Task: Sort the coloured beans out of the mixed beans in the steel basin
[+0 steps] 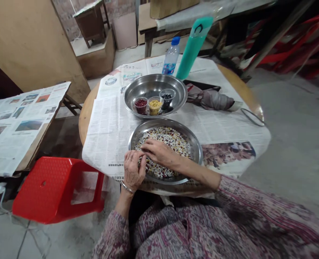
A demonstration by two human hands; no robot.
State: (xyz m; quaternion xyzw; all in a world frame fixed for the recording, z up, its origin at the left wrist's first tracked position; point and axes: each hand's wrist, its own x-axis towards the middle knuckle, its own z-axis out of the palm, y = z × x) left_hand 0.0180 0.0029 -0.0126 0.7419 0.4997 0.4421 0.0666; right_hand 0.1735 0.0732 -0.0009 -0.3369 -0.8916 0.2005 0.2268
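A steel basin (198,144) holds a spread mix of white grains with red, yellow and dark beans (173,138). My right hand (159,153) reaches in from the right, low over the mix, its fingers bent together and their tips close to my left hand. At the basin's left rim is my left hand (134,169), with curled fingers and the thumb standing a little off. Anything inside either hand is hidden. In a second steel basin (132,86) behind stand clear cups of red beans (141,104), yellow beans (155,105) and black beans (167,97).
Newspaper (102,122) covers the round table (85,122). A water bottle (170,59), a teal bottle (193,50) and a folded umbrella (213,99) lie or stand beyond the basins. To the left are a red stool (48,190) and a newspaper-covered table (21,122).
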